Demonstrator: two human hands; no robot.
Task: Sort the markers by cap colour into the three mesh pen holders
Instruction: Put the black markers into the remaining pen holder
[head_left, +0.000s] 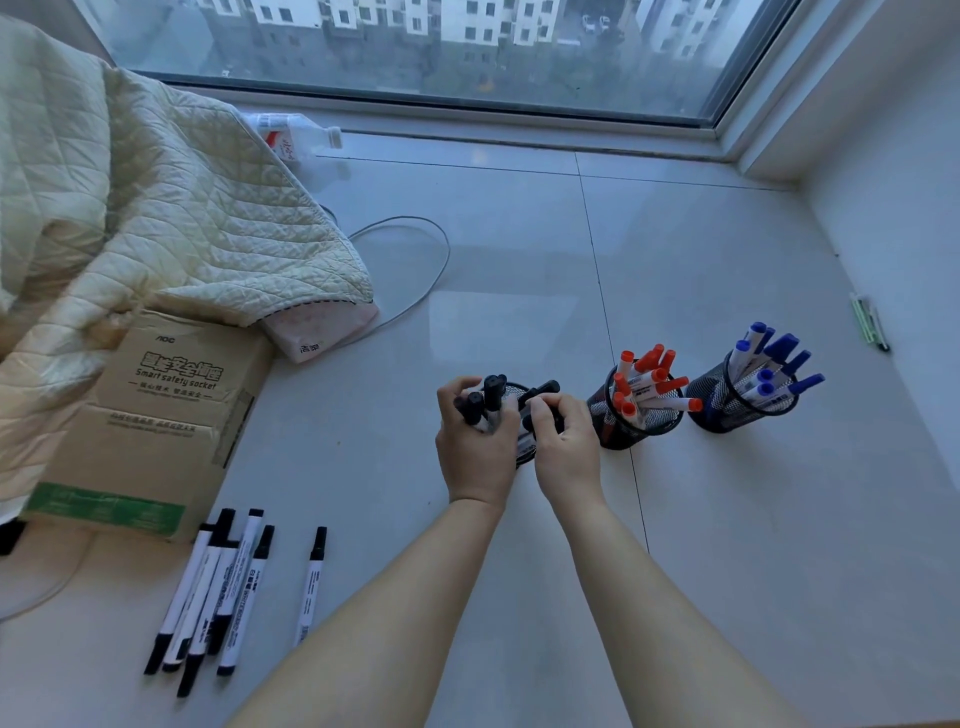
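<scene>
Three black mesh holders stand in a row on the tiled floor. The left holder (524, 452) is mostly hidden behind my hands. My left hand (475, 441) grips a bunch of black-capped markers (485, 402) over it. My right hand (563, 441) pinches another black-capped marker (543, 389) at the holder's rim. The middle holder (631, 431) is full of red-capped markers (652, 374). The right holder (727, 410) carries blue-capped markers (776, 358). Several black-capped markers (228, 587) lie loose on the floor at the lower left.
A cardboard box (156, 415) sits left of the holders under a quilted blanket (130, 208). A grey cable (436, 260) loops across the floor. A plastic bottle (296, 132) lies by the window. A few pens (870, 322) lie by the right wall.
</scene>
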